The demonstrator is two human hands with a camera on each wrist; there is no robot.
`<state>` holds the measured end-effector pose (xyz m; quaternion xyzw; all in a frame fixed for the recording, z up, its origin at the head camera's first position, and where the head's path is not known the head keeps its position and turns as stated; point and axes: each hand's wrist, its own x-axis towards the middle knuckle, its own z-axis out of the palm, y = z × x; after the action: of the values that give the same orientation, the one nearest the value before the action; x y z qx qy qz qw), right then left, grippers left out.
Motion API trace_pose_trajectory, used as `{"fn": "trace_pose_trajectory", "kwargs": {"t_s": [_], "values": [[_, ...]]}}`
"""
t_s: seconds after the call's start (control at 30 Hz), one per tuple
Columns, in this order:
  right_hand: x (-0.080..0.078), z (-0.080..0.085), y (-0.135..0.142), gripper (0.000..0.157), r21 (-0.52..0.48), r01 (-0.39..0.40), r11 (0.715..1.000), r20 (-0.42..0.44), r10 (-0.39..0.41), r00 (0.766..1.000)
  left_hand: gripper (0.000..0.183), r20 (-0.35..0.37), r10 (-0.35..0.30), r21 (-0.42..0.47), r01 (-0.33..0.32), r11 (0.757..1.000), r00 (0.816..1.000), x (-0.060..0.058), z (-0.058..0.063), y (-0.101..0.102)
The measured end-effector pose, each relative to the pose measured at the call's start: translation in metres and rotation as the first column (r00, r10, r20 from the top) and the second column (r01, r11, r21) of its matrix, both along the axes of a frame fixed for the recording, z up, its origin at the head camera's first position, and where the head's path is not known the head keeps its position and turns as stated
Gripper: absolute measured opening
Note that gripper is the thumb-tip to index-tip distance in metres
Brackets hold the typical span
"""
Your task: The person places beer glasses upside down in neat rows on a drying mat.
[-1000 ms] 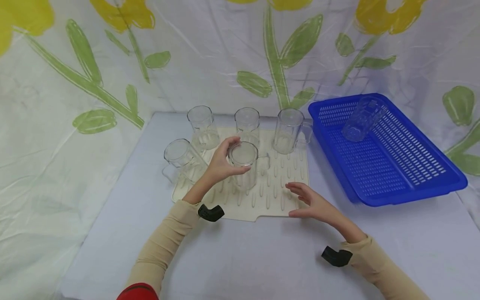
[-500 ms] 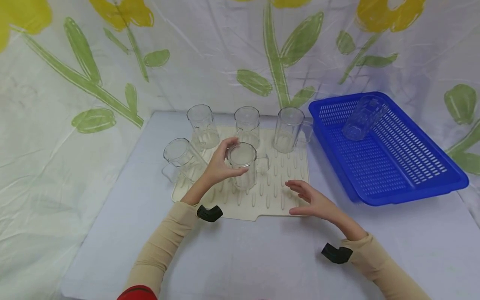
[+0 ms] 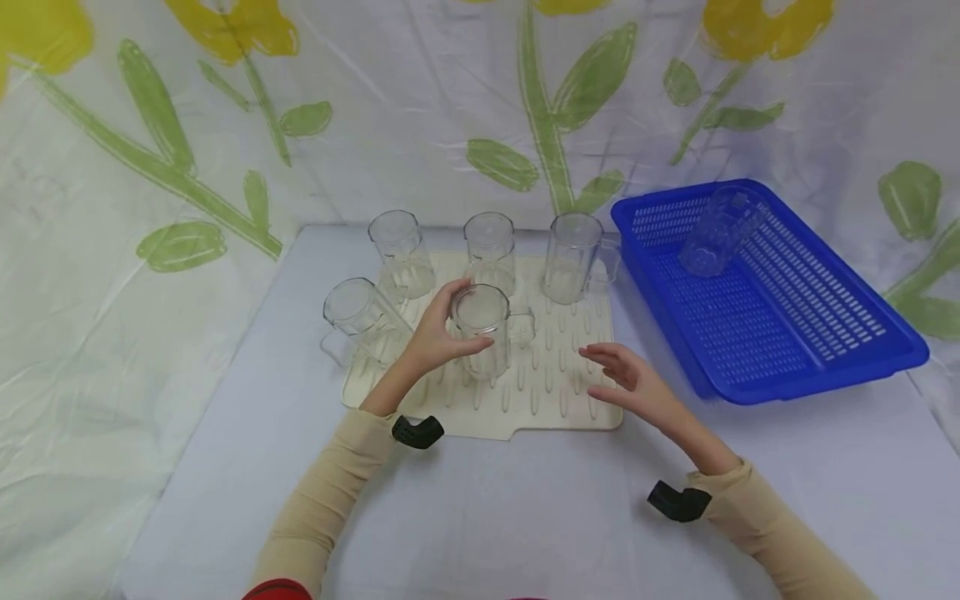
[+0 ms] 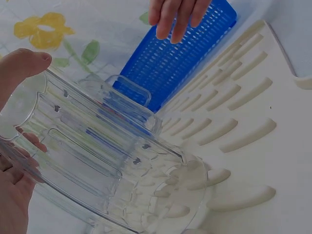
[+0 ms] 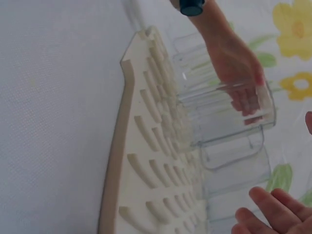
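My left hand (image 3: 435, 340) grips a clear glass mug (image 3: 489, 360) near its rim, thumb on the near side and fingers round the back. This mug stands on a cream drying mat (image 3: 536, 417) with raised ridges, its handle pointing right. In the left wrist view the faceted wall of the mug (image 4: 92, 151) shows its base against the ridges. My right hand (image 3: 626, 385) hovers over the mat's right part, holding nothing, with fingers extended and thumb apart. Its fingertips (image 5: 273, 207) appear near the mug's handle side in the right wrist view.
Behind the held mug stand three more glass mugs, at left (image 3: 401, 254), middle (image 3: 490, 242) and right (image 3: 573, 258). Another mug (image 3: 363, 317) leans at the mat's left edge. A blue basket (image 3: 712, 367) on the right contains one mug (image 3: 720, 237).
My right hand has moved slightly forward and to the right. The left hand keeps its grip on the mug, which stays in place; the head view has shifted a little.
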<state>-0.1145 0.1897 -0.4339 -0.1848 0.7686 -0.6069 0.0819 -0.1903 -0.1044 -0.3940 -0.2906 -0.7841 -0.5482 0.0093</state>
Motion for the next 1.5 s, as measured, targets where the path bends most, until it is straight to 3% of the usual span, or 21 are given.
{"fn": "trace_pose_trajectory", "kwargs": {"t_s": [0.2, 0.37, 0.57, 0.8, 0.9, 1.0, 1.07, 1.13, 1.23, 1.33, 1.5], "values": [[-0.005, 0.022, 0.005, 0.051, 0.053, -0.018, 0.998, -0.051, 0.021, 0.998, 0.074, 0.036, 0.030, 0.037, -0.031, 0.999, 0.999, 0.001, -0.003, -0.003], [-0.006, 0.048, 0.015, 0.052, 0.028, 0.029, 0.999, -0.122, -0.025, 0.992, 0.073, 0.110, 0.041, 0.062, -0.048, 0.997, 0.993, 0.003, -0.002, -0.004], [-0.009, 0.068, 0.026, 0.051, -0.003, 0.123, 0.992, -0.179, -0.122, 0.976, 0.072, 0.104, 0.060, 0.044, -0.065, 0.997, 0.993, 0.004, 0.001, -0.008], [-0.022, 0.084, 0.047, 0.049, -0.008, 0.289, 0.957, -0.211, -0.284, 0.935, 0.073, 0.114, 0.068, 0.026, -0.072, 0.997, 0.991, 0.002, -0.002, -0.013], [-0.031, 0.098, 0.055, 0.050, -0.009, 0.380, 0.925, -0.270, -0.368, 0.890, 0.076, 0.123, 0.066, 0.034, -0.071, 0.997, 0.990, -0.005, -0.015, -0.015], [-0.041, 0.115, 0.063, 0.052, -0.015, 0.486, 0.874, -0.348, -0.461, 0.816, 0.077, 0.133, 0.058, 0.049, -0.065, 0.997, 0.989, -0.013, -0.028, -0.017], [-0.047, 0.126, 0.068, 0.054, -0.065, 0.539, 0.840, -0.371, -0.522, 0.768, 0.078, 0.140, 0.053, 0.057, -0.062, 0.996, 0.989, -0.013, -0.030, -0.015], [-0.052, 0.133, 0.074, 0.053, -0.119, 0.571, 0.812, -0.369, -0.570, 0.734, 0.078, 0.145, 0.049, 0.065, -0.059, 0.996, 0.988, -0.013, -0.031, -0.013], [-0.056, 0.138, 0.083, 0.053, -0.165, 0.624, 0.764, -0.335, -0.638, 0.693, 0.078, 0.156, 0.048, 0.074, -0.060, 0.995, 0.987, -0.012, -0.032, -0.010], [-0.057, 0.140, 0.093, 0.054, -0.180, 0.673, 0.717, -0.271, -0.694, 0.667, 0.078, 0.176, 0.054, 0.068, -0.066, 0.995, 0.983, -0.011, -0.033, -0.008], [-0.063, 0.137, 0.103, 0.058, -0.102, 0.756, 0.647, -0.270, -0.749, 0.605, 0.077, 0.194, 0.054, 0.062, -0.067, 0.996, 0.979, -0.009, -0.035, -0.007]]}}
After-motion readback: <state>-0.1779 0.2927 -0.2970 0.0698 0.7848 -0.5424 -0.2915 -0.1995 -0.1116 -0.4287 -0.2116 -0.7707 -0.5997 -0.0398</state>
